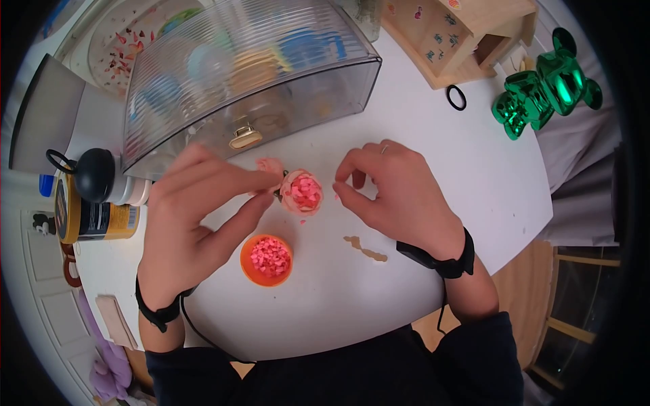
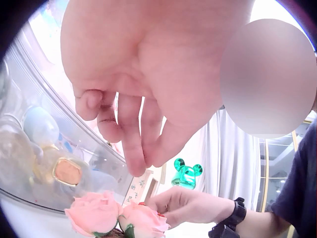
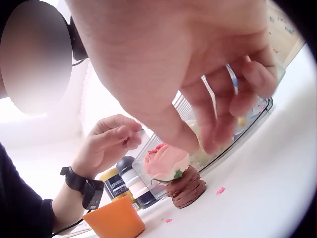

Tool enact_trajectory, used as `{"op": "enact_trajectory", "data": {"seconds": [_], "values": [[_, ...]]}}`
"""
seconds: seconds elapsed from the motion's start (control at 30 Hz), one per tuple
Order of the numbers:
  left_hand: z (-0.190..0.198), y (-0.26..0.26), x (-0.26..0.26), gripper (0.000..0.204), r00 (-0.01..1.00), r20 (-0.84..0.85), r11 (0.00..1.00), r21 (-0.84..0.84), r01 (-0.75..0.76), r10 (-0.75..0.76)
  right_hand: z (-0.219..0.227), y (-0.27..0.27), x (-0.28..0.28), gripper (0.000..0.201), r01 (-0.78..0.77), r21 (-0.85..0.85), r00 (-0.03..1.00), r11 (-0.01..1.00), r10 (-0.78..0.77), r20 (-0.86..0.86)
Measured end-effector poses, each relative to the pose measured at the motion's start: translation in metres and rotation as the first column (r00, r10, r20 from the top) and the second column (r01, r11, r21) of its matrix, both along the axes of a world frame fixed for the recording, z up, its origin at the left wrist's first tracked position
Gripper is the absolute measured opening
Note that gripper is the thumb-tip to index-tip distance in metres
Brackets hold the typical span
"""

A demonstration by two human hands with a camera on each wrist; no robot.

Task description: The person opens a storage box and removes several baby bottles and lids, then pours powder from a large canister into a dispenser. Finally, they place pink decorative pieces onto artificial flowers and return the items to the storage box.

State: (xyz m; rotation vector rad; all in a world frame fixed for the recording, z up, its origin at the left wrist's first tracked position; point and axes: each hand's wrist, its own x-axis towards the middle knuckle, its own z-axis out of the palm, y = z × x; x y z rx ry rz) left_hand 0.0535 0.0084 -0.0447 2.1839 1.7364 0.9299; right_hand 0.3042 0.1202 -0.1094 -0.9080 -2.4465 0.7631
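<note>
Two pink artificial roses [image 2: 94, 213] stand on a brown, ridged base [image 3: 187, 188]; the front rose [image 1: 301, 193] has pink bits heaped in its middle. My left hand [image 1: 210, 210] hovers at the roses' left, thumb and index fingertips close together; nothing shows held. To their right is my right hand [image 1: 399, 189], fingers bent, with a narrow gap between thumb and index tips in the right wrist view and nothing visible there. Below the roses sits an orange cup [image 1: 267, 260] of small pink pieces. Loose pink bits [image 3: 220, 190] lie beside the base.
Behind the roses stands a clear ribbed box [image 1: 250, 88] with a gold latch. At left are a yellow-and-black tub [image 1: 101, 216] and a black-topped container [image 1: 95, 176]. A wooden house [image 1: 460, 40], black ring [image 1: 456, 98] and green bear figure [image 1: 548, 88] are back right. A tan strip [image 1: 365, 249] lies in front.
</note>
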Motion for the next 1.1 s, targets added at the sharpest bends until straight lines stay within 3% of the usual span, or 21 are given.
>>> {"op": "enact_trajectory", "data": {"seconds": [0.03,0.23,0.37,0.53,0.67,0.77,1.0,1.1], "values": [[0.001,-0.007,-0.003,0.025,1.0,-0.016,1.0,-0.02,-0.019,0.019,0.001,0.001,0.002,0.005,-0.014,-0.018,0.996,1.0,0.016,0.086],[-0.008,-0.038,-0.006,0.019,0.999,-0.042,0.996,-0.079,-0.034,0.031,-0.004,-0.005,0.0,0.009,-0.054,0.002,0.984,0.999,0.053,0.167],[-0.017,-0.047,0.0,0.02,0.998,-0.062,0.974,-0.223,-0.044,0.031,-0.008,-0.007,-0.003,0.008,-0.11,0.033,0.979,0.993,0.103,0.176],[-0.026,-0.057,0.001,0.02,0.999,-0.042,0.975,-0.22,-0.023,0.014,-0.009,-0.01,-0.004,0.009,-0.122,0.037,0.964,0.992,0.11,0.241],[-0.03,-0.06,-0.004,0.021,0.999,-0.027,0.973,-0.227,-0.036,0.031,-0.01,-0.019,-0.003,0.01,-0.251,-0.006,0.944,0.968,0.246,0.222],[-0.033,-0.056,-0.013,0.016,0.999,0.027,0.979,-0.2,-0.029,0.035,-0.01,-0.029,-0.007,0.01,-0.297,0.028,0.931,0.954,0.283,0.232],[-0.042,-0.038,-0.03,0.014,0.944,0.255,0.957,-0.251,-0.146,0.211,-0.006,-0.042,-0.016,0.01,-0.339,0.232,0.915,0.912,0.262,0.308],[-0.048,-0.032,-0.032,0.027,0.932,0.295,0.959,-0.249,-0.136,0.209,-0.008,-0.042,-0.018,0.011,-0.321,0.27,0.929,0.908,0.246,0.276]]}}
